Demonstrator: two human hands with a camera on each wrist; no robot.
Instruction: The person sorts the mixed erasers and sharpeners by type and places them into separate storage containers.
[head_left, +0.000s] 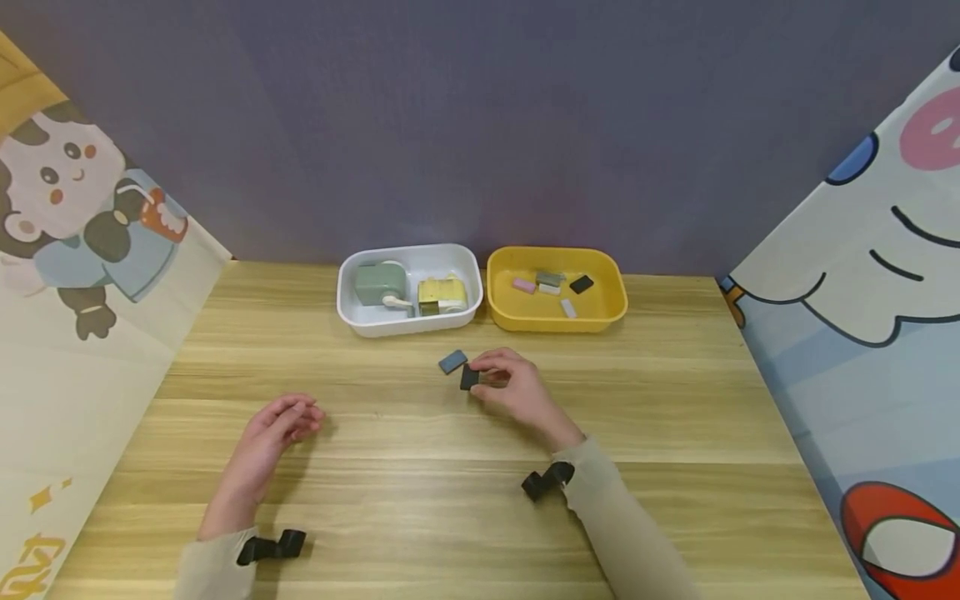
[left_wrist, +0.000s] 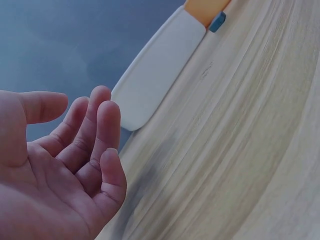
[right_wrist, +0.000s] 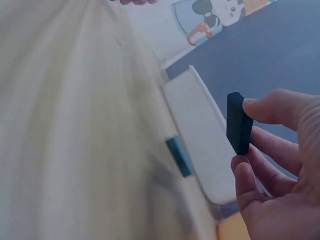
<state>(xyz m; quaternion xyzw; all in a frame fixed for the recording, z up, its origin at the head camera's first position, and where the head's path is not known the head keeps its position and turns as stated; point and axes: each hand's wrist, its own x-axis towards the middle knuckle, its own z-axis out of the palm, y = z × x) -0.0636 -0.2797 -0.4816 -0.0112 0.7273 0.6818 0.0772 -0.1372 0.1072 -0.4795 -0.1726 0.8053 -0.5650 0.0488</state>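
Observation:
Between thumb and fingers, my right hand (head_left: 517, 387) pinches a small black rectangular block (head_left: 469, 377). In the right wrist view that block (right_wrist: 238, 123) is held up off the table, its long side upright. Just beyond it a blue-grey rectangular block (head_left: 453, 361) lies flat on the wood, also visible in the right wrist view. My left hand (head_left: 272, 433) hovers at the left with loosely curled fingers; the left wrist view shows its palm (left_wrist: 60, 185) holding nothing.
A white bin (head_left: 352, 323) at the back holds a green and a yellow item, both hard to identify. Beside it a yellow bin (head_left: 517, 321) contains several small pink, grey, white and black blocks. A dark wall (head_left: 480, 125) rises behind; printed panels flank the wooden table (head_left: 390, 500).

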